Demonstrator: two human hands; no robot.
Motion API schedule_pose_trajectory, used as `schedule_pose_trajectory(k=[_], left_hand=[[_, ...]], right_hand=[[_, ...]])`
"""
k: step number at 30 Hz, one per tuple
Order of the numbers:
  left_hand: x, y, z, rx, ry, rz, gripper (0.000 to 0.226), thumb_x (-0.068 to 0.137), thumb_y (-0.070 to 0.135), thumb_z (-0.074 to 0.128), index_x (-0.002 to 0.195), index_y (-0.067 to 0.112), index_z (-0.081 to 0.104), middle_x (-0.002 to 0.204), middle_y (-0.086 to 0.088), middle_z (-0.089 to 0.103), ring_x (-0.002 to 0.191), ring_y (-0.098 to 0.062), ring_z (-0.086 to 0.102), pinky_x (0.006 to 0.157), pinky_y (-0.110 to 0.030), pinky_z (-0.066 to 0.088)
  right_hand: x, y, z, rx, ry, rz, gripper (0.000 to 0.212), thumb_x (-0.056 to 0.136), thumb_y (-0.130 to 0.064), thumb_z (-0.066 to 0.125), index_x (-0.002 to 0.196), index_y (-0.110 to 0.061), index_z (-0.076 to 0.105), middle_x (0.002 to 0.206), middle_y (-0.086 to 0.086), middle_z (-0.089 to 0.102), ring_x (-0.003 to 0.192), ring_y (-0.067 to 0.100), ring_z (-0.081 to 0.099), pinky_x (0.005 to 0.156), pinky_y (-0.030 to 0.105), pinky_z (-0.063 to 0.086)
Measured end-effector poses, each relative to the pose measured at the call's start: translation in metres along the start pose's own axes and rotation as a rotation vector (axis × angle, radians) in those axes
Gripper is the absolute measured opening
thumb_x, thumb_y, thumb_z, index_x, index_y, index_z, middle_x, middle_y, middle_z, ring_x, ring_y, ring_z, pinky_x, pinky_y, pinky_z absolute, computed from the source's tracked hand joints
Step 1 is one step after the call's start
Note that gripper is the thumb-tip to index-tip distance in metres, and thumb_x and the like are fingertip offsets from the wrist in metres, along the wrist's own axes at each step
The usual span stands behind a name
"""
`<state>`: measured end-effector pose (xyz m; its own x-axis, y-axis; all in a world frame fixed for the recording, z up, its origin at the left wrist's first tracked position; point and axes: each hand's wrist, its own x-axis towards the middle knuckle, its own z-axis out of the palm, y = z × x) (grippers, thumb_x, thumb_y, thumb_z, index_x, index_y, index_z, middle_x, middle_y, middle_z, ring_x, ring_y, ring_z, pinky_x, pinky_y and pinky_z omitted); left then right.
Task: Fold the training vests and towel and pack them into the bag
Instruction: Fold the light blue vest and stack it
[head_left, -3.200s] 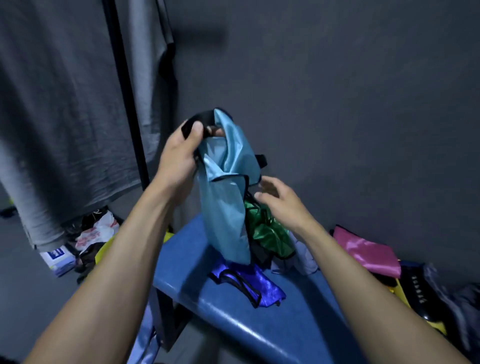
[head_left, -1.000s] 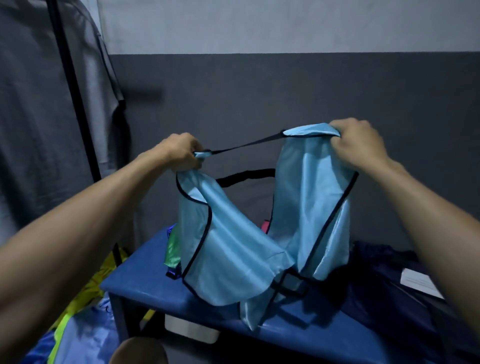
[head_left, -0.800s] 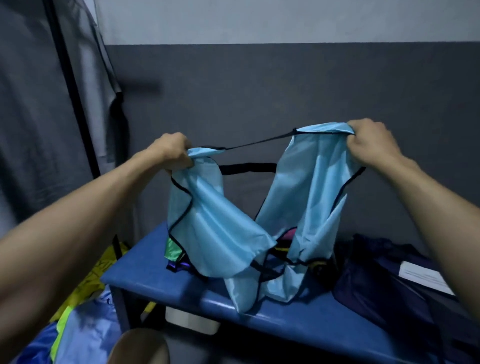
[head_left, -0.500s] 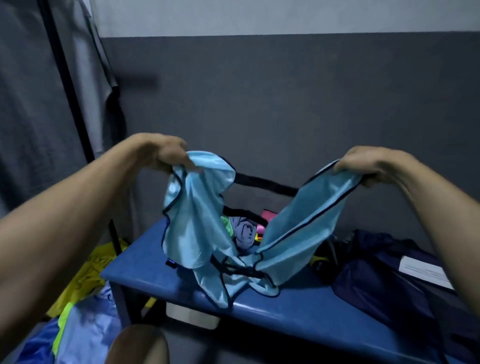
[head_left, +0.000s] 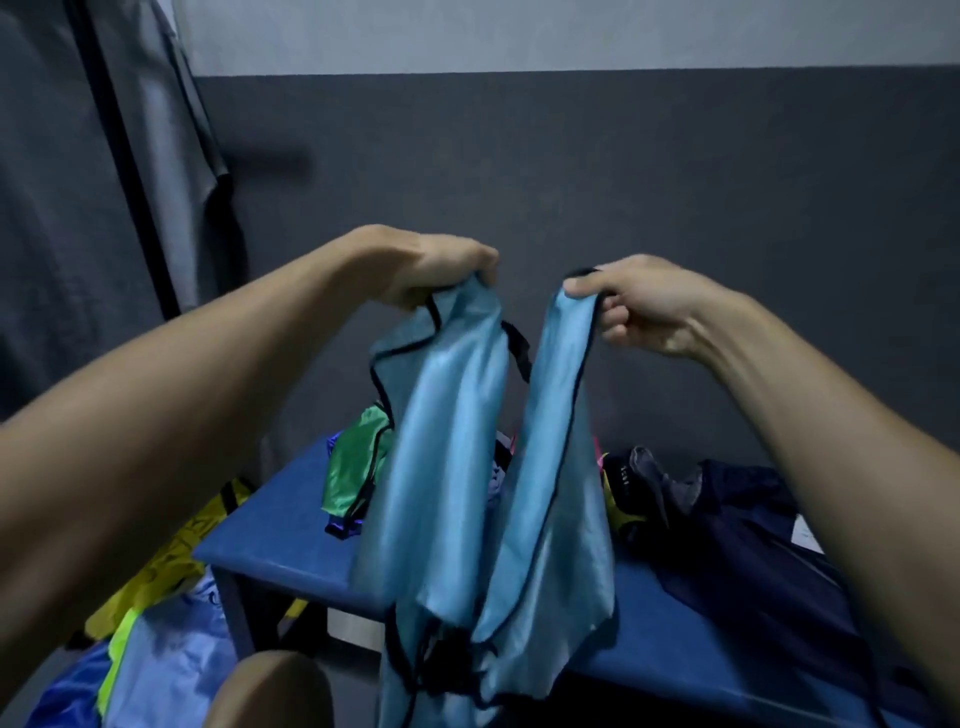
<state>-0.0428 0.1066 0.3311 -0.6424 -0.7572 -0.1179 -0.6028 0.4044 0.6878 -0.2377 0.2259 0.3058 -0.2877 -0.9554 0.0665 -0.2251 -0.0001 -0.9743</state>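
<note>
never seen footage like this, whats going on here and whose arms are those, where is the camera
There is no machine here. The camera sits on a person's head and looks forward and down, so the two bare arms are the wearer's own. There is only this one view.

The left hand and the right hand each grip a top part of a light blue vest with black edging, holding it up so that it hangs in front of a blue bench.

On the bench lie a green vest, other crumpled clothes that are hard to tell apart, and dark navy fabric at the right, possibly the bag. More bright cloth lies on the floor at the lower left.
</note>
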Motion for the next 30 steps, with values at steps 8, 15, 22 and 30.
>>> schedule_pose_trajectory(k=[8, 15, 22, 30], left_hand=[[0.002, 0.013, 0.007, -0.007, -0.168, 0.294, 0.025, 0.099, 0.011, 0.055, 0.115, -0.004, 0.067, 0.107, -0.015, 0.075, 0.095, -0.032, 0.071, 0.085, -0.042, 0.055], [-0.002, 0.003, 0.005, -0.094, -0.2, 0.53, 0.024, 0.095, -0.004, 0.064, 0.118, -0.001, 0.064, 0.108, -0.012, 0.071, 0.097, -0.02, 0.068, 0.085, -0.029, 0.056], [0.006, -0.027, 0.008, -0.057, 0.004, 0.442, 0.023, 0.093, 0.009, 0.068, 0.115, 0.011, 0.072, 0.114, -0.01, 0.075, 0.11, -0.029, 0.071, 0.097, -0.048, 0.057], [-0.003, -0.012, 0.01, -0.517, -0.173, 0.565, 0.029, 0.1, 0.011, 0.061, 0.125, -0.001, 0.066, 0.11, -0.014, 0.074, 0.09, -0.022, 0.073, 0.083, -0.032, 0.06]], right_hand=[[-0.009, -0.013, 0.027, -0.155, -0.272, -0.102, 0.038, 0.097, -0.009, 0.064, 0.133, -0.022, 0.063, 0.091, 0.006, 0.053, 0.053, 0.008, 0.045, 0.05, 0.022, 0.047], [-0.009, -0.006, 0.023, -0.141, -0.258, -0.013, 0.007, 0.099, -0.008, 0.061, 0.106, -0.008, 0.059, 0.061, 0.003, 0.051, 0.049, 0.008, 0.044, 0.051, 0.024, 0.049], [-0.012, -0.01, 0.002, -0.118, -0.043, -0.053, 0.01, 0.096, -0.004, 0.062, 0.094, -0.011, 0.056, 0.062, 0.008, 0.056, 0.047, 0.015, 0.055, 0.045, 0.027, 0.049], [-0.021, -0.005, 0.002, -0.108, -0.207, -0.009, 0.018, 0.098, -0.008, 0.062, 0.115, -0.01, 0.065, 0.076, 0.006, 0.053, 0.05, 0.008, 0.052, 0.047, 0.022, 0.049]])
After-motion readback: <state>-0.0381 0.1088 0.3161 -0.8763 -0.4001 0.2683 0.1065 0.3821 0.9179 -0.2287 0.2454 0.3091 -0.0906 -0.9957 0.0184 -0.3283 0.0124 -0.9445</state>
